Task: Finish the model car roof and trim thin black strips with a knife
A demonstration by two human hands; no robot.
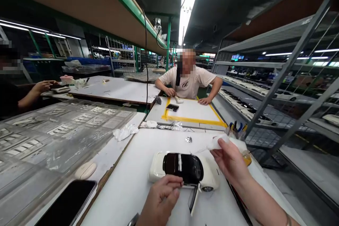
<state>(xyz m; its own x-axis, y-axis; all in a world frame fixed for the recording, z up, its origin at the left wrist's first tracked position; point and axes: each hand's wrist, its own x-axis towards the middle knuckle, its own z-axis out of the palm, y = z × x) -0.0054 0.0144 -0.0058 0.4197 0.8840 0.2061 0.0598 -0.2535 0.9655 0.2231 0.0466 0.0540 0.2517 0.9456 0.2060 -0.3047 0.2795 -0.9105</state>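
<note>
Tabletop (119, 183) — car (182, 166) beside left grip (161, 196)

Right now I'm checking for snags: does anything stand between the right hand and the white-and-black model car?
Nothing visible does: the right hand, pinching a white wad, is beside the white-and-black model car. The open car door juts from the near side, outside that gap.

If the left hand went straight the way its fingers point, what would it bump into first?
Probably the model car, on the side with the open door; the left hand looks so close that it may already be touching.
</note>
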